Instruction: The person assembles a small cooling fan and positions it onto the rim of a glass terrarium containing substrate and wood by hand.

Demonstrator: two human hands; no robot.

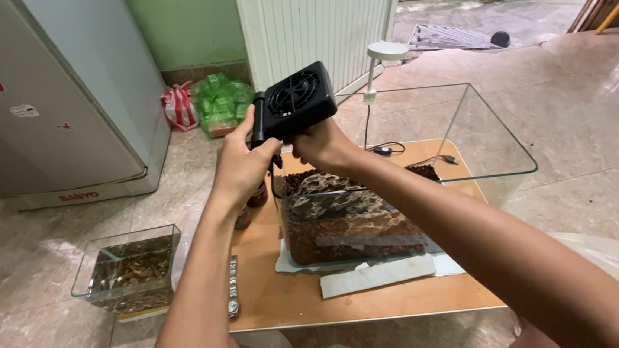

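While I hold the black clip-on fan above the glass aquarium, left hand fingers and right hand fingers grip it closed.

— What have I got up at centre frame?
— My left hand and right hand both grip a black clip-on fan above the near-left corner of the glass tank.
— And inside it?
— Brown gravel and a pitted rock. The tank sits on a low wooden table; a smaller tank stands at lower left, on the floor
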